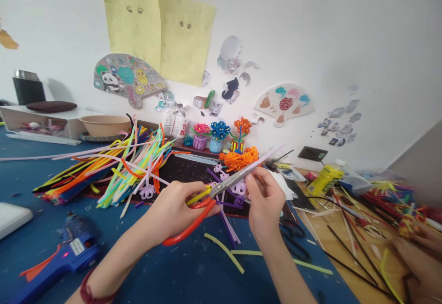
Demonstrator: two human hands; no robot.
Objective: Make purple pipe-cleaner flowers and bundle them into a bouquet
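Note:
My left hand (174,209) is closed round the red and yellow handles of a pair of scissors (221,189), whose grey blades point up and to the right. My right hand (264,200) is pinched on a pale lilac pipe cleaner (267,155) that runs up to the right along the blades. Both hands hover over a dark work mat (186,168) on the blue table top (172,271). Small purple and lilac twisted pieces (235,189) lie just behind the blades.
A big fan of coloured pipe cleaners (113,166) lies at the left, a blue glue gun (67,253) at the front left. Orange pieces (238,159) and small pipe-cleaner flower pots (217,136) stand by the wall. Another person's hand (417,258) works at the right near a yellow bottle (322,179).

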